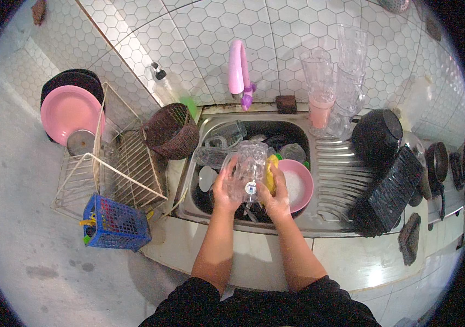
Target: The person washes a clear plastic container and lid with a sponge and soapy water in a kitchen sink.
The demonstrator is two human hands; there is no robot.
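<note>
Above the sink, my left hand [226, 188] grips a clear glass mug [251, 163] by its left side. A round sticker with writing faces me on the mug. My right hand [276, 200] presses a yellow sponge [272, 173] against the mug's right side. Beneath both hands the steel sink [316, 163] holds several dishes. A pink bowl [298, 186] with whitish, foamy-looking contents sits at the right of the basin. Another glass mug [232, 135] lies at the back left, with a clear glass [210, 156] in front of it. Dark items at the bottom are partly hidden.
A pink faucet [238, 73] rises behind the basin. Stacked glass mugs [349, 81] and a black ribbed container [394, 192] stand on the right drainboard. Leftward are a brown woven basket [171, 131], a wire dish rack [130, 163] and a blue plastic basket [120, 225].
</note>
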